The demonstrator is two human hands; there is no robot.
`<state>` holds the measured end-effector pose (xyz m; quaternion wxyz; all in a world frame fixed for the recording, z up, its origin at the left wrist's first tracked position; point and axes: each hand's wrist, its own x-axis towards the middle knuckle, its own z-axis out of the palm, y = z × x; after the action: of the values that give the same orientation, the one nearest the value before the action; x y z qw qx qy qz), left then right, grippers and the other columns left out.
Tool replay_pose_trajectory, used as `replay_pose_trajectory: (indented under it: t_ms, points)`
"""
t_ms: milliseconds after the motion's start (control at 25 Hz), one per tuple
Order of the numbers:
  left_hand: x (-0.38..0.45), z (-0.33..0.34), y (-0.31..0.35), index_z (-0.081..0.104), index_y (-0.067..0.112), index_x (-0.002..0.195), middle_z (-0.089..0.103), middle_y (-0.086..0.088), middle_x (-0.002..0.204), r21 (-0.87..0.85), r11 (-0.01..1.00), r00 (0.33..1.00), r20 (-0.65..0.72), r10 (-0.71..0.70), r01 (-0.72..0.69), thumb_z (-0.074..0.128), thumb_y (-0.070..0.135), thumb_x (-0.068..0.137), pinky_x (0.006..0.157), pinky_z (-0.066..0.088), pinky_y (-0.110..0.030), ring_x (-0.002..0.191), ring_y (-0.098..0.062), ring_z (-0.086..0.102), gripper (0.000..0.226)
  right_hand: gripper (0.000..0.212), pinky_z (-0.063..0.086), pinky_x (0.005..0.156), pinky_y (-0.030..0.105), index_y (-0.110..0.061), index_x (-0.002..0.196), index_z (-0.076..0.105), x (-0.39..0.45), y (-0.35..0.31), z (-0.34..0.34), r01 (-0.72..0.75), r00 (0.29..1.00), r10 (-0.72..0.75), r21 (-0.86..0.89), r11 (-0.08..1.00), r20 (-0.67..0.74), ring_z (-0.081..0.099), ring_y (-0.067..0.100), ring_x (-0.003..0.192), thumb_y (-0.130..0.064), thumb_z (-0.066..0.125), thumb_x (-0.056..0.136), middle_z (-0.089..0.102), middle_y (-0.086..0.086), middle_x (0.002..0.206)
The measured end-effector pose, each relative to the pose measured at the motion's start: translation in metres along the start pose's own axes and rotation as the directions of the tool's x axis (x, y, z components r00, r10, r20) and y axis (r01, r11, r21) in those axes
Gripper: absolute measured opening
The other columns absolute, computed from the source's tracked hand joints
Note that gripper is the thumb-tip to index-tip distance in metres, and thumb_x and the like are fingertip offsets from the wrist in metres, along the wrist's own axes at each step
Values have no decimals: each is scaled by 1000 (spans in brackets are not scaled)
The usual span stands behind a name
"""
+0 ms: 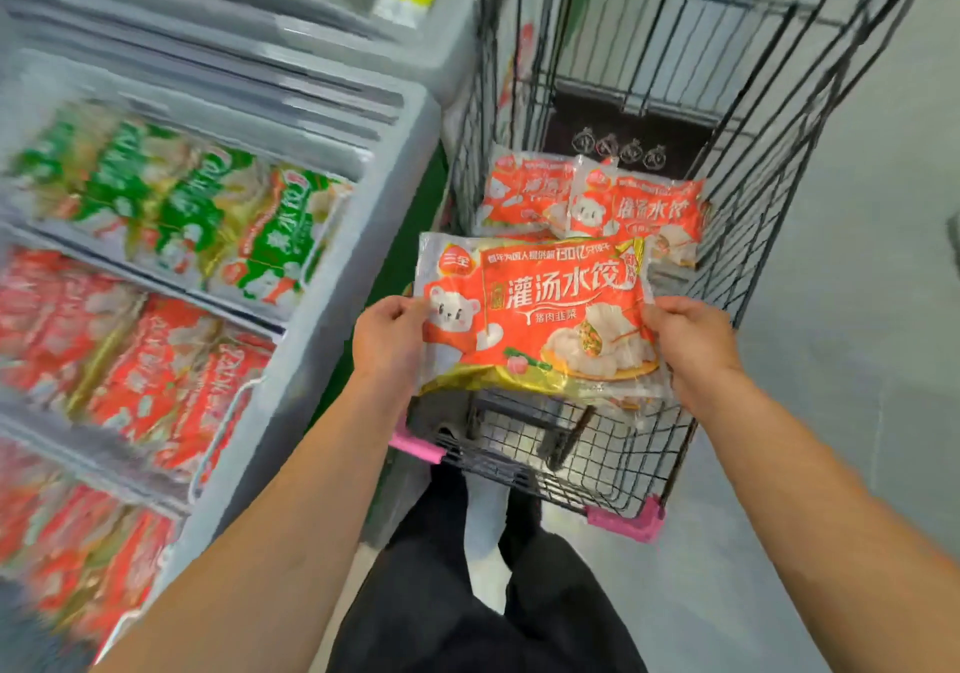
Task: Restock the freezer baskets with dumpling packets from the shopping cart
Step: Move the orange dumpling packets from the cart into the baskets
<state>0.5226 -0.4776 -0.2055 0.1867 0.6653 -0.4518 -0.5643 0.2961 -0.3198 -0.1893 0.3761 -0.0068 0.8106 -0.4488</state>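
Standing at left, freezer with baskets of green and orange packets. Sitting beside it, wire shopping cart carrying more orange packets. Hovering over the cart, one orange dumpling packet. Gripping its edges: left hand, right hand.

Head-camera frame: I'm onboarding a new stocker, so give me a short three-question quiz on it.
1. True or false: both hands hold the orange plastic dumpling packet.
2. Which side of the black wire shopping cart is the grey chest freezer on: A left, B right?
3. What colour are the packets in the farthest freezer basket?

Key: 1 true: left hand, right hand. 2 A. 3 green.
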Motion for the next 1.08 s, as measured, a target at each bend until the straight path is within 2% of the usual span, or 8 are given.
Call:
replay_pose_trajectory:
  t_ms: [200, 360, 440, 520, 680, 800, 960, 1080]
  points:
    - [-40, -79, -7, 69, 19, 58, 71, -23, 77, -121, 992, 985, -171, 23, -44, 69, 34, 62, 77, 57, -59, 82, -43, 69, 15, 23, 53, 82, 39, -14, 73, 65, -46, -33, 34, 140, 961, -129, -29, 990, 243, 60, 24, 81, -4, 58, 93, 65, 7, 79]
    - [-78, -157, -24, 65, 17, 55, 64, -9, 67, -217, 973, 929, -370, -8, -78, 70, 28, 71, 78, 55, -49, 71, -24, 61, 20, 19, 51, 72, 35, -7, 73, 67, -85, -52, 96, 247, 873, -183, -87, 965, 452, 61, 23, 71, 1, 59, 88, 66, 5, 67]
    - [-96, -195, -43, 66, 13, 60, 67, -7, 69, -286, 956, 893, -445, -69, -69, 68, 19, 82, 76, 55, -41, 74, -25, 65, 23, 18, 53, 66, 33, -11, 76, 68, -110, -56, 133, 279, 828, -183, -106, 955, 530, 65, 23, 67, 0, 60, 88, 70, 4, 67]
    - [-109, -230, -64, 69, 12, 68, 73, -9, 78, -365, 929, 872, -474, -126, -64, 65, 20, 88, 82, 58, -48, 81, -29, 71, 21, 13, 57, 71, 39, -11, 80, 70, -136, -57, 165, 327, 784, -189, -133, 936, 592, 69, 27, 74, -3, 62, 87, 73, 10, 78]
    - [-133, -301, -107, 70, 10, 77, 75, -10, 85, -474, 878, 826, -521, -216, -69, 61, 22, 93, 80, 59, -49, 83, -28, 73, 22, 6, 57, 84, 48, -11, 83, 72, -186, -45, 233, 432, 696, -188, -195, 881, 694, 72, 30, 85, -13, 67, 84, 76, 10, 85]
    - [-142, -355, -137, 69, 13, 65, 74, -7, 72, -515, 852, 786, -565, -250, -98, 65, 18, 87, 76, 58, -46, 79, -31, 71, 23, 7, 55, 88, 53, -10, 79, 71, -223, -29, 286, 474, 676, -196, -215, 854, 711, 71, 33, 89, -17, 70, 78, 75, 10, 84]
    - [-139, -423, -178, 68, 14, 59, 69, -16, 67, -496, 864, 753, -602, -267, -91, 69, 30, 73, 76, 57, -57, 69, -27, 66, 22, 13, 56, 81, 41, -10, 79, 69, -282, -13, 347, 521, 628, -220, -194, 831, 746, 69, 26, 81, -4, 63, 89, 72, 7, 79]
    - [-136, -461, -193, 68, 11, 59, 66, -9, 61, -522, 849, 722, -619, -310, -83, 70, 25, 76, 73, 56, -52, 66, -24, 62, 22, 9, 55, 74, 37, -8, 85, 69, -307, -7, 384, 558, 606, -231, -199, 806, 762, 66, 23, 75, -4, 62, 90, 71, 8, 79]
